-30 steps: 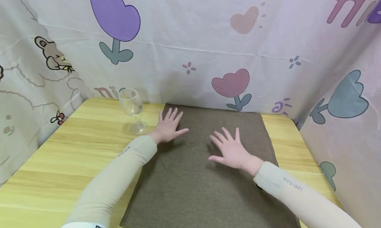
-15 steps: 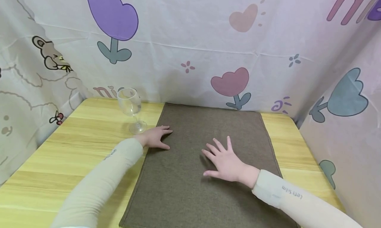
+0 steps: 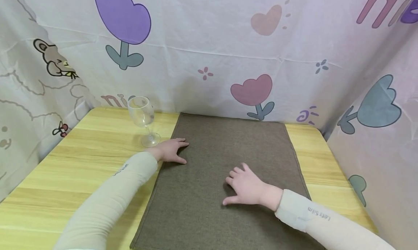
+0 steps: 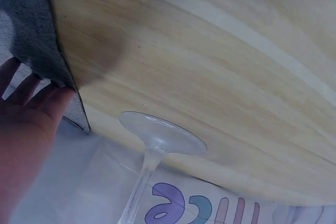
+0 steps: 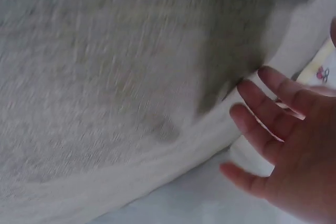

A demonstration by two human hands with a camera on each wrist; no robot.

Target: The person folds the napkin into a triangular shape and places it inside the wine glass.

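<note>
A brown cloth mat (image 3: 196, 210) lies flat on the wooden table. My left hand (image 3: 169, 150) is at its left edge, thumb and fingers spread; in the left wrist view the fingertips (image 4: 65, 92) meet the cloth near its border. My right hand (image 3: 246, 187) is above the middle of the mat, fingers loosely bent and thumb out, holding nothing. In the right wrist view its fingers (image 5: 257, 127) look close to the cloth (image 5: 105, 77); whether they touch it I cannot tell. Just behind my left wrist stands an upright clear wine glass (image 3: 142, 115).
Bare wood table (image 3: 81, 152) shows left of the mat, with a narrower strip (image 3: 316, 159) on the right. A white curtain (image 3: 183, 32) printed with flowers and cartoon animals hangs behind the table and along both sides.
My left hand has come back and left, from over the mat to its left edge by the glass. The right hand has moved nearer to me and its fingers have bent. Mat and glass stay put.
</note>
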